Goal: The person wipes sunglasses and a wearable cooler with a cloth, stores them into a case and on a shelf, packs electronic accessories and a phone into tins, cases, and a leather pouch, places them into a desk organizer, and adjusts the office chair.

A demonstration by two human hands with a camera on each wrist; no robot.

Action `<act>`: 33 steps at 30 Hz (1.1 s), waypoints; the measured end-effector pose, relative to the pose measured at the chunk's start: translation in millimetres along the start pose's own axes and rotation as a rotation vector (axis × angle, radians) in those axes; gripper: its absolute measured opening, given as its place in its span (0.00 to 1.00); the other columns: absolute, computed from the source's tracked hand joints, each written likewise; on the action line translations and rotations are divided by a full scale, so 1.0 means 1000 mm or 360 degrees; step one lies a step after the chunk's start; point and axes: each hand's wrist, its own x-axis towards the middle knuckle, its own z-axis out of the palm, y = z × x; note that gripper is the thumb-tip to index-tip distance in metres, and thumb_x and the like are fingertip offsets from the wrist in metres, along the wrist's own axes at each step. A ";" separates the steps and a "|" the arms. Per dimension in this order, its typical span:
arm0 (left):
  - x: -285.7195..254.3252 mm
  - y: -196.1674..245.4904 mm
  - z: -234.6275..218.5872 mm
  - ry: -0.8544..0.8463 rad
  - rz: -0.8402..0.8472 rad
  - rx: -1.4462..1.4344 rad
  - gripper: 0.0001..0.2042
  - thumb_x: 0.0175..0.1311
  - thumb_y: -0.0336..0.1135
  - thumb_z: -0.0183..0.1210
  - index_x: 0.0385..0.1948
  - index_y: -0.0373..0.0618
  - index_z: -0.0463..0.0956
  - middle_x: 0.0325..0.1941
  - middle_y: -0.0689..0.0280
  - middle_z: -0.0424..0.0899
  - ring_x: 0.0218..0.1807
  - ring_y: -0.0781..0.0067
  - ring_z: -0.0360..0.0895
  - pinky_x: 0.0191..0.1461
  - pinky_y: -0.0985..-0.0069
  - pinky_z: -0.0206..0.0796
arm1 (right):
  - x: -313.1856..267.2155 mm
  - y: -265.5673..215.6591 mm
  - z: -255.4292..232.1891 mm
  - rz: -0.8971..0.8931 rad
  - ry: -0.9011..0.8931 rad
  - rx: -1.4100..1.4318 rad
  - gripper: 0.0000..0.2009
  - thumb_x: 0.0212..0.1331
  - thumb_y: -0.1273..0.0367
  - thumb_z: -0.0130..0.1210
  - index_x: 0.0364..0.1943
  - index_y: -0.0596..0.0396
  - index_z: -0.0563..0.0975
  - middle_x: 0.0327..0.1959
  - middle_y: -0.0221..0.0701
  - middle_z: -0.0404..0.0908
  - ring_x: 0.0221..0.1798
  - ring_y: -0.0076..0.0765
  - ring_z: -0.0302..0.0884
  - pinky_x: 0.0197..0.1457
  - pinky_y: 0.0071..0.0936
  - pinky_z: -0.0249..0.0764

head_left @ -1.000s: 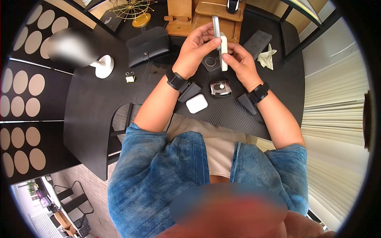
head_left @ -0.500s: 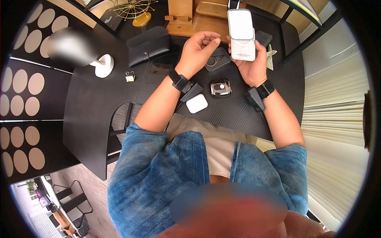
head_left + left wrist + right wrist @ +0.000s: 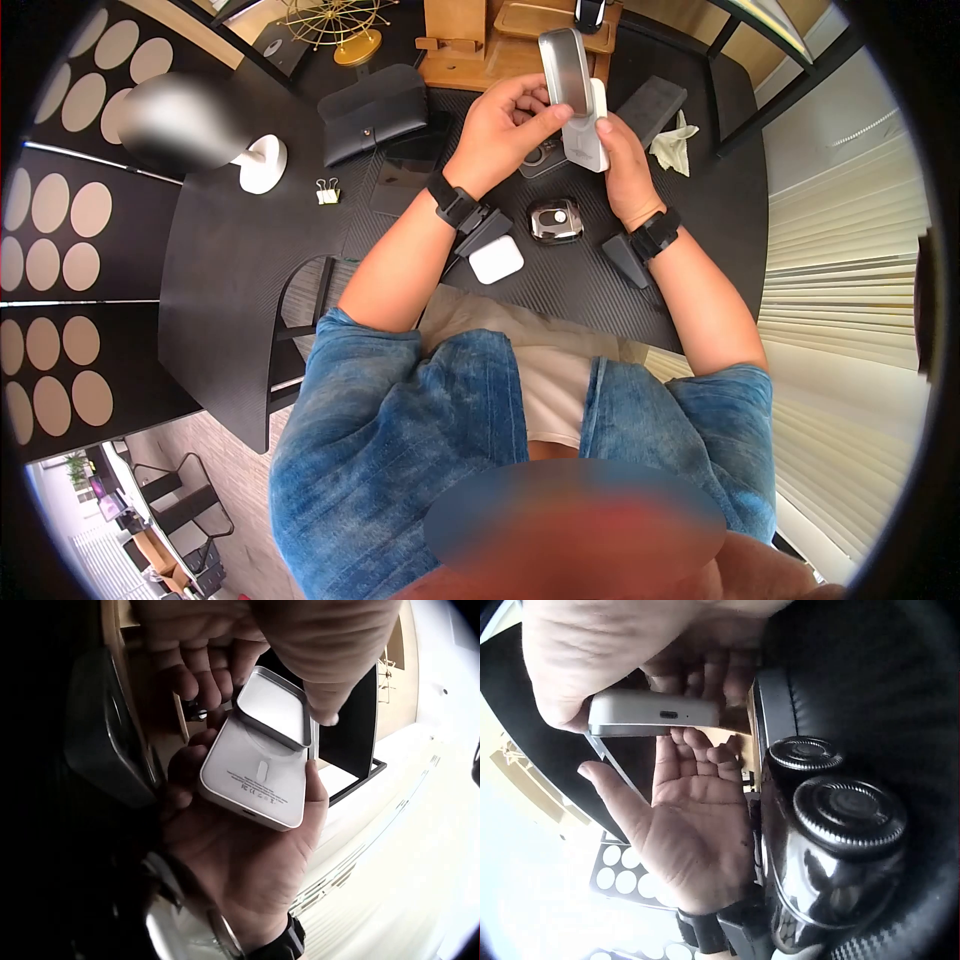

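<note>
Centrally: one white slab [image 3: 586,146] with printed underside, one rimmed panel [image 3: 567,68] angled against it, both raised above the tabletop [image 3: 230,260]. The slab is grasped by the right hand [image 3: 632,178], thumb along one edge, fingers at the other. The left hand [image 3: 503,132] is held loosely open around the panel, thumb spread; whether contact is made cannot be told. Below are laid one shaver [image 3: 555,222], one white case [image 3: 497,261].
</note>
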 end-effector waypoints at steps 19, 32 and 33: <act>0.000 0.001 -0.003 -0.0122 -0.0065 0.0037 0.19 0.68 0.35 0.60 0.56 0.34 0.72 0.45 0.65 0.82 0.48 0.78 0.78 0.55 0.79 0.68 | 0.001 -0.002 0.004 -0.0292 -0.0016 -0.0309 0.18 0.63 0.62 0.58 0.50 0.62 0.77 0.40 0.26 0.75 0.43 0.21 0.71 0.47 0.20 0.67; -0.006 -0.011 -0.016 -0.0128 -0.0009 0.1131 0.15 0.55 0.36 0.68 0.41 0.38 0.82 0.37 0.60 0.79 0.38 0.67 0.77 0.45 0.72 0.71 | 0.003 -0.001 0.003 -0.0103 0.0161 -0.0241 0.20 0.67 0.56 0.54 0.46 0.62 0.78 0.38 0.27 0.78 0.43 0.22 0.72 0.48 0.19 0.66; -0.007 -0.011 -0.016 -0.0175 0.0003 0.1211 0.15 0.55 0.36 0.68 0.42 0.39 0.82 0.37 0.60 0.79 0.39 0.67 0.76 0.45 0.72 0.70 | 0.004 -0.001 0.004 -0.0114 0.0153 -0.0216 0.19 0.67 0.56 0.55 0.45 0.62 0.79 0.37 0.27 0.78 0.41 0.22 0.71 0.46 0.19 0.67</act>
